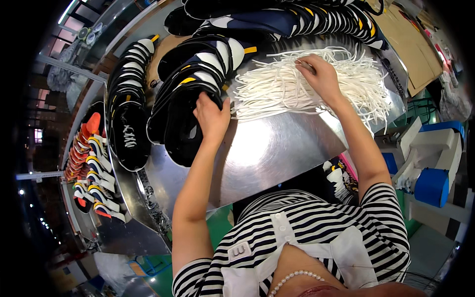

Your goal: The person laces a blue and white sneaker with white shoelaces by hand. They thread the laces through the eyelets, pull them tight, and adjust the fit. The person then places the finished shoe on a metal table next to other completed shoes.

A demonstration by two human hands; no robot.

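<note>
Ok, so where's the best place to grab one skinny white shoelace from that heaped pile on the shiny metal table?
Probably by one of the loose white ends at the lower right of the stringy white shoelace pile, pinching with fingertips from the right. Strands there fan out past the heap, while those in the middle cross and overlap.

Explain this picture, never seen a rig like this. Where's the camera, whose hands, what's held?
There's no robot: these are a person's bare hands, seen from above by a fisheye camera on their head, so straight edges bend. Picture left is the person's left.

On the shiny metal table lie rows of shoe uppers and a pile of white laces. The left hand touches the edge of a black-lined upper; the right hand is at the laces. Whether either grips firmly isn't clear.
</note>
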